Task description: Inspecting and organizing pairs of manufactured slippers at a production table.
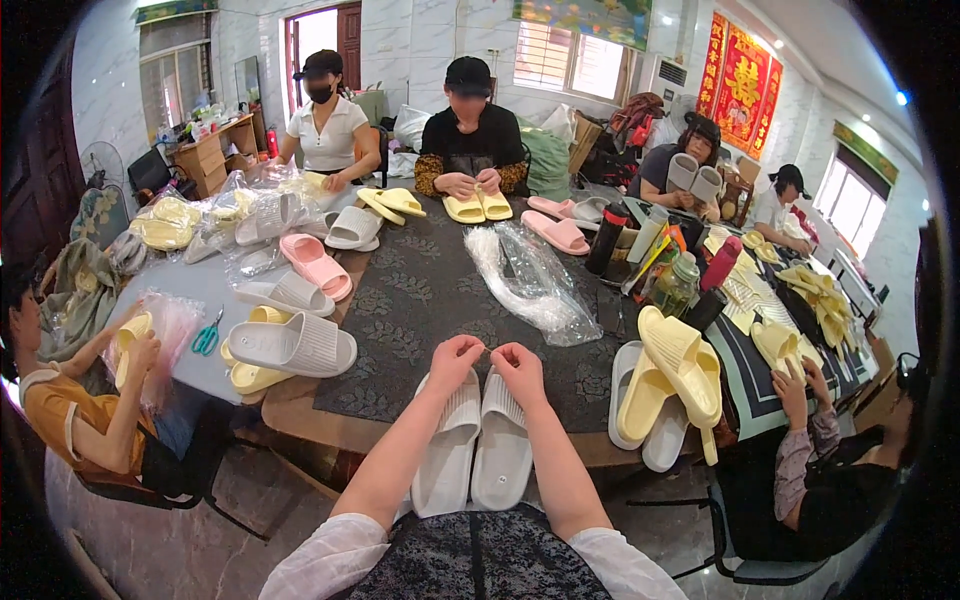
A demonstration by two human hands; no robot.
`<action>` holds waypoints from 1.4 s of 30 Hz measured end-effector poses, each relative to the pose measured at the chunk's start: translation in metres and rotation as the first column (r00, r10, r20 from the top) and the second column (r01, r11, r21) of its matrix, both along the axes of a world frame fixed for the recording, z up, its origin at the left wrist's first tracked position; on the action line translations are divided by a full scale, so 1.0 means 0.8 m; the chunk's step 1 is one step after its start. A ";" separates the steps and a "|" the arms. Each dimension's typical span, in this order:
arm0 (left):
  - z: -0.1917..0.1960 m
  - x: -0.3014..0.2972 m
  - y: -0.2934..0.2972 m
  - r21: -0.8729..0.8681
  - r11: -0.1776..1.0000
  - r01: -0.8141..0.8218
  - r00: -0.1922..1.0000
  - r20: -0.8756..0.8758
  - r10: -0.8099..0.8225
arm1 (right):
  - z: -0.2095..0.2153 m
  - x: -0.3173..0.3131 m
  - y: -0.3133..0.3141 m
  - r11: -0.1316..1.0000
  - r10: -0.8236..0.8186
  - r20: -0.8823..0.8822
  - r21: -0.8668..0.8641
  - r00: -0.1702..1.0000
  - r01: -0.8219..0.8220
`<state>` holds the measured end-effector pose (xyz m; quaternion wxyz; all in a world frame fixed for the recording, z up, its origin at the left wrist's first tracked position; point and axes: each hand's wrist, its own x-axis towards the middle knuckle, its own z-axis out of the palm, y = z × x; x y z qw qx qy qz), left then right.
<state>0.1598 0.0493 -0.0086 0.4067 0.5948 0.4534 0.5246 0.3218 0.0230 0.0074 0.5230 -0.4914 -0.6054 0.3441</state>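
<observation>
A pair of grey ribbed slippers, the left slipper (pixel 447 455) and the right slipper (pixel 500 460), lies side by side at the table's near edge in front of me, toes pointing away. Over their toe ends, my left hand (pixel 456 362) and my right hand (pixel 518 374) almost meet, both with fingers pinched. Something thin seems to be between the fingertips, too small to make out. Beyond my hands, a bundle of thin white strands (pixel 497 270) lies on a clear plastic bag (pixel 560 305) on the dark patterned table cover (pixel 400 310).
Yellow slippers (pixel 672 375) are stacked over grey ones at my right. More grey slippers (pixel 290 345) and teal scissors (pixel 207 335) lie left. Bottles (pixel 607 240) stand at the right. Co-workers sit around the table, one across handling yellow slippers (pixel 478 207).
</observation>
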 end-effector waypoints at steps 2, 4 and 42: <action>-0.004 -0.003 0.002 0.008 1.000 0.023 1.000 0.009 -0.023 | -0.001 -0.002 0.001 1.000 -0.001 0.003 0.008 1.000 0.001; 0.004 0.003 -0.003 0.012 0.998 0.061 0.998 0.017 -0.061 | -0.006 0.003 0.004 1.000 -0.006 0.014 0.025 1.000 0.006; -0.002 0.002 -0.001 0.013 1.000 -0.008 0.999 -0.036 0.008 | -0.005 0.006 0.005 1.000 0.013 -0.002 -0.008 1.000 -0.013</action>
